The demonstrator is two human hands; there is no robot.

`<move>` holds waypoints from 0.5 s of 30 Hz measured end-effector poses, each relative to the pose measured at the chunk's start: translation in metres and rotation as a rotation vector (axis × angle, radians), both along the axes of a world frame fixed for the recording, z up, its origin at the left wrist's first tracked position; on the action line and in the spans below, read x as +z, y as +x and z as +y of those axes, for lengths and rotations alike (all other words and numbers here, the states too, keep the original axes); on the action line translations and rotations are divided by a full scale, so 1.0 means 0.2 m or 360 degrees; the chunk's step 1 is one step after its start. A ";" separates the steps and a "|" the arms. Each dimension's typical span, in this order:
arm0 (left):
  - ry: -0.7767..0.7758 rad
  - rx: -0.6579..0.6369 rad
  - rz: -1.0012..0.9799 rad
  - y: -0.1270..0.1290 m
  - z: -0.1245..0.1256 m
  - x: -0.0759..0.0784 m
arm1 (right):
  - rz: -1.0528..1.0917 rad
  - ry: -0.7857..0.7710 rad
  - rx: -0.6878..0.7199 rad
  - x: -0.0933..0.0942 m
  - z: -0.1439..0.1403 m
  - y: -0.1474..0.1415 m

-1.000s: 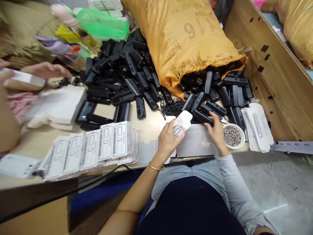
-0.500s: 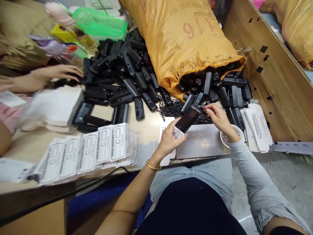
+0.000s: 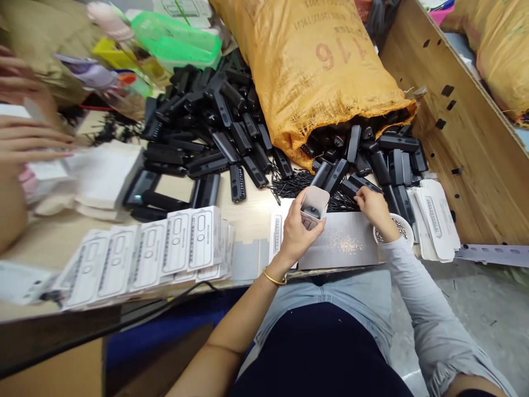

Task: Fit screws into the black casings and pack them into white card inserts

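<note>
My left hand (image 3: 298, 236) is wrapped round a small white carton (image 3: 316, 197), its upper end facing me. Inside the carton sits a dark rounded device (image 3: 313, 211). My right hand (image 3: 374, 210) is at the edge of a heap of thin black strips (image 3: 291, 183), beside a black device (image 3: 364, 182). Its fingertips are pressed together, and what they pinch is hidden. Below the right wrist stands a white bowl (image 3: 409, 231) of small metal pieces. A grey sheet (image 3: 314, 255) with tiny pale bits (image 3: 347, 242) lies between my hands.
Black devices (image 3: 237, 138) are piled behind, spilling from an orange woven sack (image 3: 330, 71). Printed cartons (image 3: 177, 240) line the front left, and flat cartons (image 3: 433, 215) lie right. A wooden board (image 3: 467, 143) walls the right side. Another person's hand (image 3: 33, 138) is at left.
The black device has gone down into the carton in my left hand, which is now tilted toward me. My right hand moved slightly right, to the black strips. The other person's hands pulled back left.
</note>
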State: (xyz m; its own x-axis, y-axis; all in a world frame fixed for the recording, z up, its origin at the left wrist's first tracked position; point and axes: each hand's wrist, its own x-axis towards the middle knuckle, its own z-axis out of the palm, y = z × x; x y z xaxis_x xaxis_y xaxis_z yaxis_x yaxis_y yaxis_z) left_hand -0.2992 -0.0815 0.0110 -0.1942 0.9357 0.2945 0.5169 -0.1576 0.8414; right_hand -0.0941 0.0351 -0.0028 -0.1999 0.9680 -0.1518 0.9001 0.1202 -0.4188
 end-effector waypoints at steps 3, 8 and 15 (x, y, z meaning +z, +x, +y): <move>-0.0086 -0.0019 0.0202 0.01 0.02 0.03 | 0.0713 0.0293 0.0073 0.16 -0.05 0.08; -0.0049 -0.0188 0.0426 0.08 0.04 0.07 | 0.0581 0.0617 0.0700 0.40 -0.20 0.01; 0.0079 -0.0208 -0.0063 0.12 0.04 0.03 | 0.1109 0.0511 0.0603 0.36 -0.24 -0.11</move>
State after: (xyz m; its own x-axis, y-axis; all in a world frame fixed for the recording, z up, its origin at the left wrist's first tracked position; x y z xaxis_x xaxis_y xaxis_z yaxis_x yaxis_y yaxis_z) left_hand -0.2755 -0.0729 0.0178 -0.0840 0.9383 0.3355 0.4561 -0.2631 0.8502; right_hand -0.1153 -0.0122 0.0685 -0.4643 0.7921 0.3962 0.3248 0.5685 -0.7558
